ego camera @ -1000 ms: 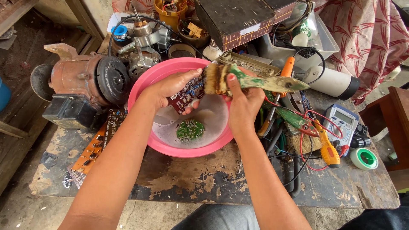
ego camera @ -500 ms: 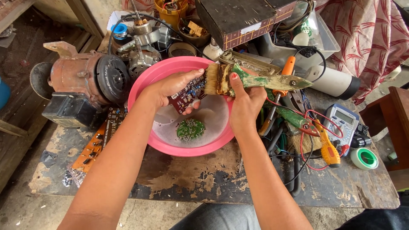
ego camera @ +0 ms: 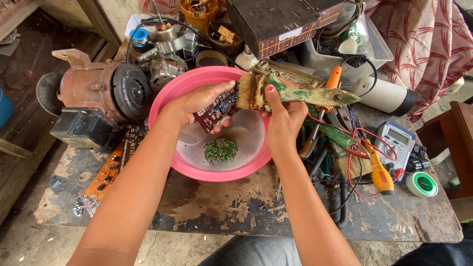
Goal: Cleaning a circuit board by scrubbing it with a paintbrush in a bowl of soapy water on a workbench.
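Crowding a scarred worktable [ego camera: 236,207] are a motor [ego camera: 98,93] and tools; above a pink basin [ego camera: 167,98], the left hand [ego camera: 197,101] clasps a circuit board [ego camera: 217,111], the right hand [ego camera: 283,118] closed round a worn paintbrush [ego camera: 290,93].

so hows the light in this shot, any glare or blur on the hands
Head view: soft, even daylight with only faint shadows; left hand and right hand are sharp, as is the paintbrush; a mild sheen on the pink basin rim; the wide lens bends the frame edges.

Got a dark red circuit board [ego camera: 217,111] tilted over the pink basin [ego camera: 170,93], worn green-handled paintbrush [ego camera: 276,93] lying sideways, bristles touching the board's upper edge.
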